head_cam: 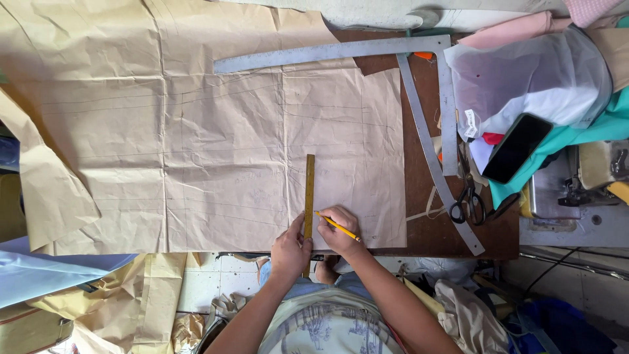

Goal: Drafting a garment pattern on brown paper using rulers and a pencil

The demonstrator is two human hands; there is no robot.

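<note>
The left hand (pixel 290 250) lies pressed down on the lower end of a narrow brass-coloured ruler (pixel 308 203), fingers curled over its edge and holding it flat against the brown pattern paper (pixel 216 137). The right hand (pixel 339 231) sits just beside it, pinching a yellow pencil (pixel 338 226) between thumb and fingers, with the tip touching the paper right at the ruler's right-hand edge. The ruler stands straight up from the near edge of the sheet — roughly in line with a long vertical crease — and its bottom end pokes out past the table's edge below the left hand. The paper is creased and carries faint ruled lines; it covers most of the wooden table (pixel 426 229), with further loose sheets overlapping at the left. Well to the right of the hands, a large grey metal L-square (pixel 341 51) lies along the top of the sheet, and a long curved metal ruler (pixel 432 164) sweeps down from it over the bare wood. Black-handled scissors (pixel 466 200) rest just beside that curve. Farther right, a dark phone (pixel 516 148) lies tilted on teal cloth (pixel 576 134), below a translucent plastic bag (pixel 531 78) — and part of a sewing machine (pixel 583 190) shows at the right edge.
</note>
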